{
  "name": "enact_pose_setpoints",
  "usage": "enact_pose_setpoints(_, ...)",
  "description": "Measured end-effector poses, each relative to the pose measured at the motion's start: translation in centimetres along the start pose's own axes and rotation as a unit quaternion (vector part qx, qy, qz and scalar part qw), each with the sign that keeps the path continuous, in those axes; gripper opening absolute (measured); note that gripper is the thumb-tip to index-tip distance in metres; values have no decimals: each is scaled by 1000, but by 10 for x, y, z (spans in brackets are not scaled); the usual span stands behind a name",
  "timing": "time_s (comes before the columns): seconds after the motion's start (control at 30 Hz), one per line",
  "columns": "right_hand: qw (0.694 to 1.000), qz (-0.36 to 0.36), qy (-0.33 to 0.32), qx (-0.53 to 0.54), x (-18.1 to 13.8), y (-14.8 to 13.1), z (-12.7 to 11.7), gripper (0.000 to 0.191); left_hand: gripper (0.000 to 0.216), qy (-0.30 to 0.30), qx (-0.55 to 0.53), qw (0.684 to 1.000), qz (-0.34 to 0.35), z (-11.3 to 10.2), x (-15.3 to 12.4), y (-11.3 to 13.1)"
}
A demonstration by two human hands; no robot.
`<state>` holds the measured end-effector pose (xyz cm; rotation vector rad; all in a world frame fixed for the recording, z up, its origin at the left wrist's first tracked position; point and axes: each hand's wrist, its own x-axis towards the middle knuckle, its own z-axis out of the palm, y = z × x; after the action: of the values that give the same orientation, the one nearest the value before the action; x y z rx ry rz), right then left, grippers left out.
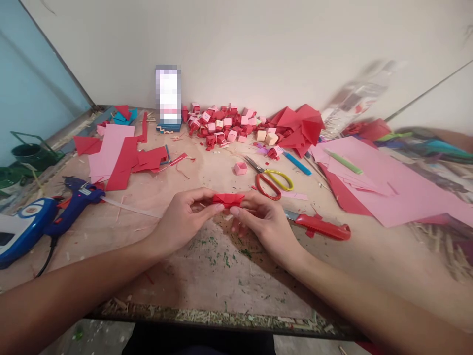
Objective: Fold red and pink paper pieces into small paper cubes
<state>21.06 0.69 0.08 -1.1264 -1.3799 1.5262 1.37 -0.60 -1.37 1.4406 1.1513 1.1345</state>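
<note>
While left hand [185, 218] pinches folded red paper [229, 199] | right hand [272, 223]: pinching its other end | both half-curled

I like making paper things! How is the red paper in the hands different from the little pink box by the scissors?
The red paper is deep red; the pink box is pale.
The left hand and right hand pinch the red paper; the pink box sits untouched on the table.
The red paper is wide and creased; the pink box looks hollow.
Both look folded.

1 head-worn view, facing forward and down, near table [236, 291]
</note>
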Motion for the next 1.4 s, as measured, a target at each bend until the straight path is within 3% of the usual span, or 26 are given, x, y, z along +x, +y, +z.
enact_pose_setpoints(0.2, 999, -5, 1, -34, 0, -1, 0, 24, 11, -3, 1, 1000, -13, 0, 1, 2)
enact_pose_setpoints(0.37, 999, -12, 8, -36, 0, 0, 0, 23, 24, -20, 25, 999, -40, 0, 2, 6)
enact_pose_setpoints(0.63, 999, -9, 15, -31, 1, 3, -1, 26, 21, -18, 0, 999, -49, 0, 2, 7)
enact_pose_setpoints(0.73, 1000, -6, 19, -7, 2, 5, -3, 27, 15, 16, -14, 999, -50, 0, 2, 5)
enact_pose_setpoints(0.87, 999, -5, 19, 28, 3, 5, -4, 24, 14, 72, 5, 997, -1, -2, 1, 3)
enact_pose_setpoints(1.17, 999, -13, 28, 26, 2, 2, -1, 22, 10, 48, 1, 998, 27, -1, 4, 4)
enact_pose_setpoints(1.4, 999, -22, 28, 7, 1, 3, -1, 19, 14, 18, -31, 999, -17, -2, 7, -2)
